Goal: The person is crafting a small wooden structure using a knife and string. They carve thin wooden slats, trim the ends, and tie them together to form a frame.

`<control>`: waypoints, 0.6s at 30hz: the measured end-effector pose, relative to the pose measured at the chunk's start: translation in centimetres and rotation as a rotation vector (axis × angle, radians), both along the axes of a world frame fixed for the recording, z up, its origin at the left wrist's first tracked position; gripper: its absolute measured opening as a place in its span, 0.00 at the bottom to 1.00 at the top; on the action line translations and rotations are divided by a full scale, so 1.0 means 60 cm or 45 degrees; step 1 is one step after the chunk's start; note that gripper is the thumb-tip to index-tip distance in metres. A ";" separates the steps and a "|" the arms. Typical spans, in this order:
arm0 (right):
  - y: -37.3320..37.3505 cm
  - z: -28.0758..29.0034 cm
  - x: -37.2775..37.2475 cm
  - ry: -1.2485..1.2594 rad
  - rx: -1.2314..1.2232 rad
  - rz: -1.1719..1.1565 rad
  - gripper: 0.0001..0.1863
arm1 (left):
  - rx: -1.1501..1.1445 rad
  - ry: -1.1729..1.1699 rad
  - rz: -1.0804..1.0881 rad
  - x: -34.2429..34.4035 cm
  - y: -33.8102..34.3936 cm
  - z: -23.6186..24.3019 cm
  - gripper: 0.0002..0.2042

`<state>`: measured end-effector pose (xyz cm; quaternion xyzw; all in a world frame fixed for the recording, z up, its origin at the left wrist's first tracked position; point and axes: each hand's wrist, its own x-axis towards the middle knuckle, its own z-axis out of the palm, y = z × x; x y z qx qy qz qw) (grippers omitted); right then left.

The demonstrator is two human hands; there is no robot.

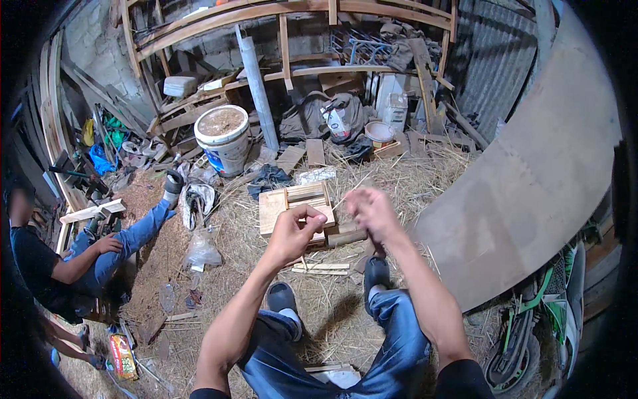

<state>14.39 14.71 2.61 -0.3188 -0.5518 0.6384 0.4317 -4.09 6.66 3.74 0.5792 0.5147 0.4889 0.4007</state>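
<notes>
My left hand is raised in front of me, thumb and forefinger pinched together. A thin pale sliver shows just below it; whether the fingers grip it I cannot make out. To its right, my right hand is curled and smeared by motion, with a thin pale strip beside its fingertips that may be straw on the ground. Beneath and beyond the hands lies a small slatted wooden piece, partly hidden by my left hand. A short wood block sits beside it, and several thin wooden sticks lie nearer my feet.
Straw covers the ground. A white bucket stands at the far left, near a grey pipe. On the left sits another person, one leg stretched out. A large board leans at right above a green-and-white motorbike.
</notes>
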 end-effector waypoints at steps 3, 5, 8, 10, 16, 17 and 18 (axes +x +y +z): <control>0.059 0.002 0.072 0.275 -0.108 -0.254 0.09 | 0.029 0.058 -0.001 0.001 -0.004 0.002 0.08; 0.057 -0.003 0.083 0.308 -0.119 -0.250 0.10 | 0.014 0.031 0.009 -0.008 -0.001 -0.002 0.08; 0.039 0.006 0.072 0.228 -0.023 -0.260 0.11 | -0.077 -0.005 0.060 -0.011 0.004 0.001 0.09; 0.012 0.021 0.041 0.110 0.059 -0.303 0.11 | 0.018 0.075 0.117 -0.013 0.011 -0.005 0.09; -0.021 -0.001 -0.031 -0.111 0.120 0.167 0.09 | 0.088 0.116 0.107 0.014 0.016 -0.013 0.09; -0.014 -0.001 -0.023 -0.064 0.094 0.068 0.09 | 0.063 0.118 0.098 0.018 0.013 -0.005 0.09; 0.002 0.003 -0.005 -0.018 0.067 -0.032 0.09 | 0.074 0.126 0.084 0.022 0.011 0.004 0.10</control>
